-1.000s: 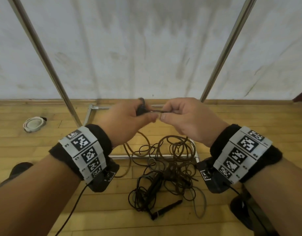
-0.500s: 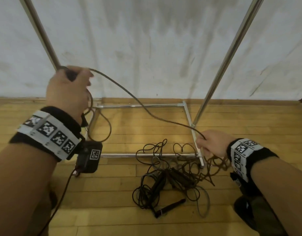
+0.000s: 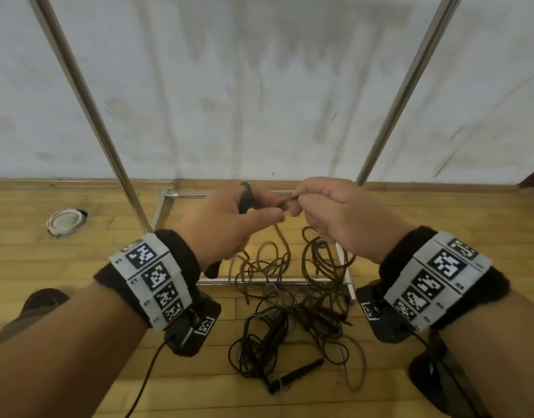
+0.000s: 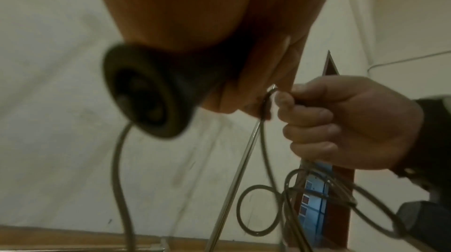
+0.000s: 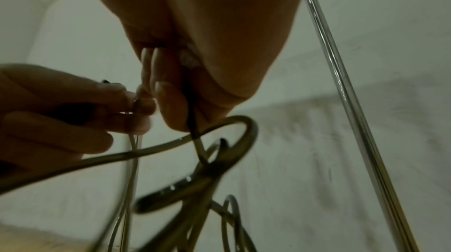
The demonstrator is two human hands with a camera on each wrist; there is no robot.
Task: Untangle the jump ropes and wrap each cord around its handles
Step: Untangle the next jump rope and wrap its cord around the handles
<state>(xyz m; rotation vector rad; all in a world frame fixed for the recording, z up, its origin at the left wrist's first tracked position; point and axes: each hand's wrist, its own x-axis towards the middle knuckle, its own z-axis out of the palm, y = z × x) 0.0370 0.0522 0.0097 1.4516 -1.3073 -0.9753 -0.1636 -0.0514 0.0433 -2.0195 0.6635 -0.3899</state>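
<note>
Left hand fingers curled round upright black plastic jump-rope handle, right hand fingers pinching its thin brown cord, tangled rope pile on floor below handle

Black wristbands with white tags

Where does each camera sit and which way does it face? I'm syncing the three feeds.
Head: on the head, facing forward and down at both forearms, the left hand gripping a handle, the right hand pinching the cord, tangled ropes on the floor.
Left wrist: under the left palm, looking up at the wall.
Right wrist: under the right palm, looking up.
Shared: each wrist view shows the opposite hand and the cord.
</note>
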